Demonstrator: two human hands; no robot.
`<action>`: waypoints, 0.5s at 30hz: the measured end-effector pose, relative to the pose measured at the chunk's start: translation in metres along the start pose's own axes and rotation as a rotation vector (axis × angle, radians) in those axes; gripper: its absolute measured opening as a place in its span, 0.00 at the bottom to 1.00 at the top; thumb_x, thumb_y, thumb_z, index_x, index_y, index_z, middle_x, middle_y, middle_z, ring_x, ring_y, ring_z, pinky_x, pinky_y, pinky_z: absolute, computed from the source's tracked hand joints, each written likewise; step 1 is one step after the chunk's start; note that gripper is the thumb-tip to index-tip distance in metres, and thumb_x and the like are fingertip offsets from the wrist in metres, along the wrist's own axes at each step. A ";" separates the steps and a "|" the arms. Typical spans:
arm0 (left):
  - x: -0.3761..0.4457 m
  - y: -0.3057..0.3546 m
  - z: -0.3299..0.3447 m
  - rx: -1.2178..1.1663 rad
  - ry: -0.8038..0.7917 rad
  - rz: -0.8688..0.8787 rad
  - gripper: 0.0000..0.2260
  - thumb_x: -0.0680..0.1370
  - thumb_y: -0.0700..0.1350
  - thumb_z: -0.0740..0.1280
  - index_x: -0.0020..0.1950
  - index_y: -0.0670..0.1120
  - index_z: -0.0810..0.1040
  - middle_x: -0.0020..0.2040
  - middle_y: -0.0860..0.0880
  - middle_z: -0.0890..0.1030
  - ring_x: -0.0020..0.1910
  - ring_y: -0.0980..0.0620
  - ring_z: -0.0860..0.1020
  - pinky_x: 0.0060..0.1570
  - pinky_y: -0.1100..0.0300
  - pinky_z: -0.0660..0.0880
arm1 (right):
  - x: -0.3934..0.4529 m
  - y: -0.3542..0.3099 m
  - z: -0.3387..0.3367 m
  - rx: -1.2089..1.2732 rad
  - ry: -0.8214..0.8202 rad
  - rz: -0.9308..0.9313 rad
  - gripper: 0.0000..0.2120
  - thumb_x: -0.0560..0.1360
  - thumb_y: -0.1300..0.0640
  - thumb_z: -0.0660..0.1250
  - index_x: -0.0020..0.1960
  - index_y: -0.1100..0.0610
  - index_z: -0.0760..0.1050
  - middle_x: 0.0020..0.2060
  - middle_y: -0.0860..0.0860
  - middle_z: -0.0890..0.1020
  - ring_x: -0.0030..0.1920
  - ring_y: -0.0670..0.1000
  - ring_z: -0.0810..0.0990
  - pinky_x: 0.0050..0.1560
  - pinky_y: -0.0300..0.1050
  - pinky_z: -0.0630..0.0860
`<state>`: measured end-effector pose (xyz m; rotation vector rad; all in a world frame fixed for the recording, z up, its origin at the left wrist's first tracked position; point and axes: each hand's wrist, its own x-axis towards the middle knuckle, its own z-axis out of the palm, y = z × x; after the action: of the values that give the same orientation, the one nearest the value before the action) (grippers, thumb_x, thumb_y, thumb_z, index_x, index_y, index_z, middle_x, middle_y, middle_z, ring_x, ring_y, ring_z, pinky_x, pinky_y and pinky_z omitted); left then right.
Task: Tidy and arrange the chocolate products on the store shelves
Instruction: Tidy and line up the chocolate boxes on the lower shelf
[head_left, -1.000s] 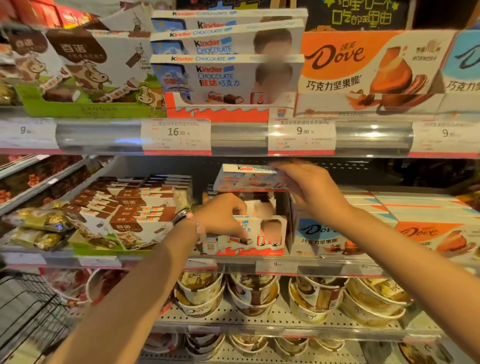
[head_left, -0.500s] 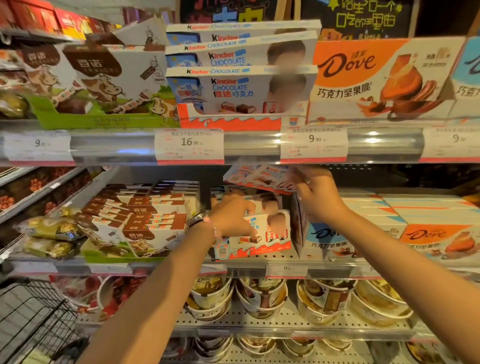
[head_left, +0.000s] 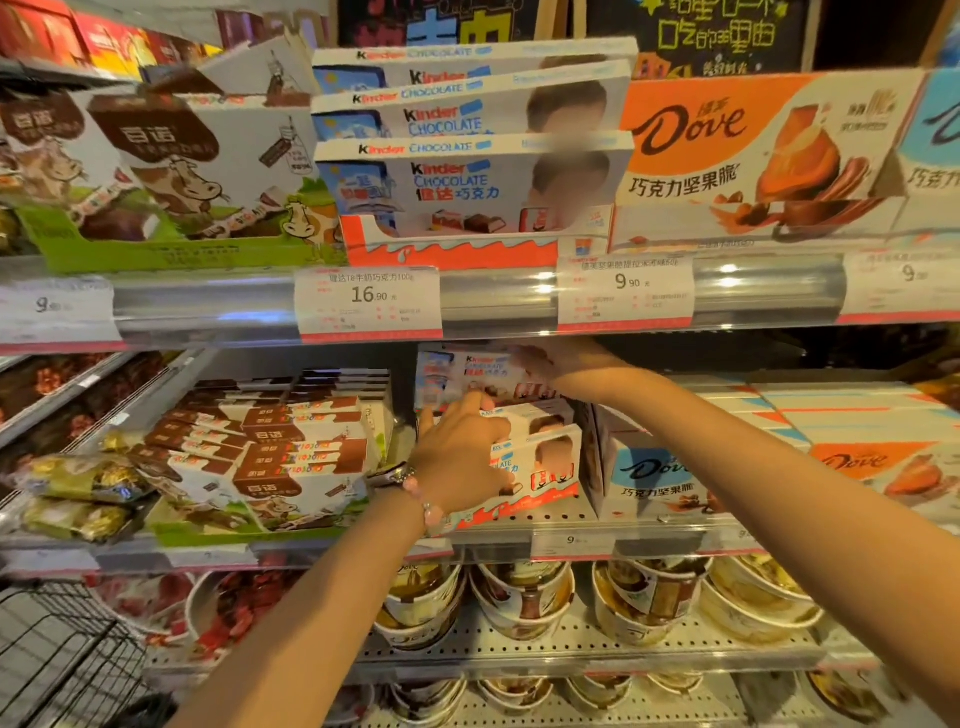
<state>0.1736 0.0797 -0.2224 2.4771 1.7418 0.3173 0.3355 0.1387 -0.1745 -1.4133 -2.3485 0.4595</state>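
A white-and-blue Kinder chocolate box (head_left: 467, 376) is gripped by the right hand (head_left: 550, 361) under the metal upper shelf rail (head_left: 493, 296). Shelved Kinder boxes (head_left: 540, 462) are pressed by the left hand (head_left: 462, 457), fingers extended, beside blue Dove cartons (head_left: 654, 478).

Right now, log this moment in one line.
right hand: holds raised Kinder box | left hand: on shelved Kinder boxes | step: restacking

Three stacked Kinder boxes (head_left: 470, 176) above; two price tags (head_left: 368, 304) legible.
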 end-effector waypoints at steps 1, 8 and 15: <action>-0.001 0.000 0.000 -0.003 0.011 0.002 0.14 0.73 0.53 0.69 0.56 0.50 0.76 0.68 0.52 0.63 0.67 0.51 0.61 0.69 0.49 0.54 | 0.003 0.000 0.000 -0.017 -0.061 -0.021 0.16 0.82 0.54 0.54 0.67 0.54 0.70 0.64 0.53 0.75 0.63 0.54 0.73 0.57 0.41 0.68; -0.005 -0.005 0.001 0.034 0.069 0.021 0.17 0.73 0.55 0.68 0.60 0.51 0.76 0.70 0.55 0.64 0.69 0.52 0.57 0.68 0.52 0.54 | 0.027 0.000 0.007 -0.122 -0.256 -0.118 0.15 0.81 0.59 0.57 0.65 0.58 0.74 0.62 0.54 0.77 0.59 0.52 0.76 0.54 0.37 0.68; -0.009 -0.008 -0.006 -0.029 0.099 -0.012 0.13 0.73 0.52 0.69 0.55 0.51 0.77 0.68 0.57 0.69 0.67 0.55 0.62 0.66 0.56 0.56 | 0.031 0.006 0.019 -0.109 -0.364 -0.136 0.15 0.79 0.61 0.60 0.65 0.58 0.73 0.60 0.53 0.78 0.58 0.51 0.76 0.59 0.40 0.70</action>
<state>0.1625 0.0740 -0.2188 2.4699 1.7744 0.4686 0.3178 0.1677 -0.1900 -1.2934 -2.7764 0.6006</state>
